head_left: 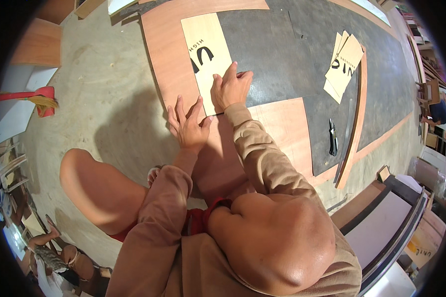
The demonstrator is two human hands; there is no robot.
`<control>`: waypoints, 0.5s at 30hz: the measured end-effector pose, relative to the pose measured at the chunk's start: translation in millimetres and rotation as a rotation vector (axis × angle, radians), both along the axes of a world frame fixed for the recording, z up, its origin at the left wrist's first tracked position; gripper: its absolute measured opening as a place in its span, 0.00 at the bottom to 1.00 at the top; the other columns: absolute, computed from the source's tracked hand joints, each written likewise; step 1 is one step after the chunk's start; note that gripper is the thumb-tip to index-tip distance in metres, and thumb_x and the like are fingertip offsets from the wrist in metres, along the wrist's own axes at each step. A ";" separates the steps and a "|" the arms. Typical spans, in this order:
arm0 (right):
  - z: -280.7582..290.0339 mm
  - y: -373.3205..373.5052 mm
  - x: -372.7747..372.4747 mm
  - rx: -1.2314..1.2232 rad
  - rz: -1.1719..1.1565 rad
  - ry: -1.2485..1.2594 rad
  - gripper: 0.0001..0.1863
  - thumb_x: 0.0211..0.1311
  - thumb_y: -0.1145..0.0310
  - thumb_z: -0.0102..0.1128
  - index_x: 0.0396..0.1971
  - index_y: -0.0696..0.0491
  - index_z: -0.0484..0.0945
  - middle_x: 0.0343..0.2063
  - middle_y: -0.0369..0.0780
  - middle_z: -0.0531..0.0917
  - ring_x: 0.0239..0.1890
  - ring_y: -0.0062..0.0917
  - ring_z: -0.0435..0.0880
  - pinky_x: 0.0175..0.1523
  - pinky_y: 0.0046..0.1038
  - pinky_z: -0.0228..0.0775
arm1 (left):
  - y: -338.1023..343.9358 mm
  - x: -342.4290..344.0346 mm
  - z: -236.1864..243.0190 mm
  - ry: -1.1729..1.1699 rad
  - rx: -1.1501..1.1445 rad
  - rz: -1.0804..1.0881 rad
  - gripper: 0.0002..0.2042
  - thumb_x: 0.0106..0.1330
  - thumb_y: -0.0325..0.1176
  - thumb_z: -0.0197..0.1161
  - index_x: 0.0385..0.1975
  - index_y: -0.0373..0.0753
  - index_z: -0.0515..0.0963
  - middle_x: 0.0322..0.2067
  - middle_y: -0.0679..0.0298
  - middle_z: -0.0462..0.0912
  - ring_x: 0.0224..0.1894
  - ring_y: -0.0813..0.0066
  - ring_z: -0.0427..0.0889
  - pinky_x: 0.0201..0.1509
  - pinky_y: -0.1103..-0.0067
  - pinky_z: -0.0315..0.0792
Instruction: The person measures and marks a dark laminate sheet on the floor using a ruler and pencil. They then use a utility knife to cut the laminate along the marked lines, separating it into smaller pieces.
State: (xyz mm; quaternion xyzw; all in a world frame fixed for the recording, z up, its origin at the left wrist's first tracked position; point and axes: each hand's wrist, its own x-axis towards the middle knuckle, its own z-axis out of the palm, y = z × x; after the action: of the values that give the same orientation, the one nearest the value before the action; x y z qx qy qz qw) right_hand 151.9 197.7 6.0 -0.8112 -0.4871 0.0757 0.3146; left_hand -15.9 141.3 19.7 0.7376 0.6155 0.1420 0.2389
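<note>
A long cream strip [204, 34] with black print lies on a reddish plywood sheet [168, 74], along the edge of a dark grey sheet [262, 47]. My left hand [189, 127] rests with fingers spread at the strip's near end, on the plywood beside it. Lying across the strip's right edge is my right hand [233, 88], thumb and forefinger apart and the other fingers partly bent. Neither hand grips anything visible. To the right, a black utility knife [333, 141] sits on the dark surface next to a thin metal strip [345, 133].
A long wooden batten [361, 94] lies beside several fanned cream pieces [343, 62]. A second plywood piece [282, 128] is near my right forearm. On the left is a red dustpan [44, 101] with broom bristles. Another person [67, 260] is at the lower left.
</note>
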 end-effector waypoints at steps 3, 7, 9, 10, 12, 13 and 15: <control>-2.0 0.0 0.9 -0.016 -0.004 -0.011 0.39 0.63 0.62 0.70 0.67 0.68 0.66 0.45 0.56 0.67 0.47 0.45 0.67 0.53 0.46 0.63 | -0.5 5.1 5.7 0.033 -0.063 0.019 0.34 0.60 0.47 0.75 0.71 0.68 0.74 0.80 0.60 0.51 0.78 0.33 0.43 0.76 0.37 0.49; -4.3 -1.8 7.6 -0.027 0.027 -0.051 0.39 0.63 0.60 0.71 0.68 0.67 0.67 0.47 0.57 0.67 0.47 0.46 0.67 0.54 0.46 0.63 | -0.4 7.0 3.1 0.018 -0.050 0.030 0.34 0.60 0.46 0.75 0.70 0.68 0.75 0.80 0.62 0.50 0.79 0.35 0.43 0.76 0.38 0.49; 3.9 -5.1 12.5 -0.104 0.069 -0.124 0.40 0.62 0.58 0.73 0.68 0.67 0.69 0.48 0.58 0.68 0.47 0.46 0.67 0.55 0.46 0.63 | 1.3 5.7 4.8 -0.009 -0.059 0.043 0.33 0.60 0.45 0.75 0.69 0.68 0.76 0.81 0.62 0.50 0.79 0.37 0.42 0.75 0.37 0.49; 6.8 -7.5 16.4 -0.143 0.090 -0.162 0.41 0.62 0.57 0.74 0.67 0.67 0.69 0.49 0.59 0.68 0.47 0.46 0.66 0.56 0.46 0.63 | 1.4 4.8 6.7 -0.005 -0.058 0.041 0.33 0.60 0.45 0.76 0.69 0.68 0.76 0.81 0.62 0.50 0.79 0.37 0.43 0.75 0.37 0.49; 0.2 -12.1 31.5 -0.155 0.159 -0.136 0.43 0.59 0.53 0.76 0.67 0.65 0.70 0.52 0.59 0.68 0.50 0.48 0.66 0.59 0.47 0.63 | 2.0 6.9 7.6 -0.011 -0.058 0.031 0.34 0.60 0.44 0.76 0.69 0.68 0.76 0.81 0.63 0.50 0.80 0.38 0.43 0.76 0.38 0.49; -2.0 -16.5 40.1 -0.160 0.193 -0.123 0.44 0.58 0.52 0.77 0.67 0.65 0.71 0.53 0.59 0.68 0.51 0.48 0.66 0.61 0.47 0.64 | 1.0 8.0 6.9 -0.008 -0.064 0.027 0.34 0.60 0.44 0.76 0.69 0.68 0.76 0.81 0.63 0.49 0.80 0.38 0.43 0.76 0.39 0.48; 2.6 -27.5 58.7 -0.119 0.324 -0.017 0.46 0.55 0.51 0.80 0.67 0.63 0.73 0.51 0.56 0.71 0.52 0.46 0.70 0.60 0.45 0.67 | 1.0 4.7 7.9 0.009 -0.068 0.034 0.34 0.60 0.44 0.76 0.69 0.68 0.76 0.81 0.63 0.49 0.80 0.39 0.43 0.77 0.41 0.48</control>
State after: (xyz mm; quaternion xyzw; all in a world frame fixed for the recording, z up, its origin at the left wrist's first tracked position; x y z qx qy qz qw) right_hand 210.6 170.3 8.7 -0.7398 -0.6089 0.1471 0.2454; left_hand -11.2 142.3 27.5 0.7192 0.6333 0.1218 0.2586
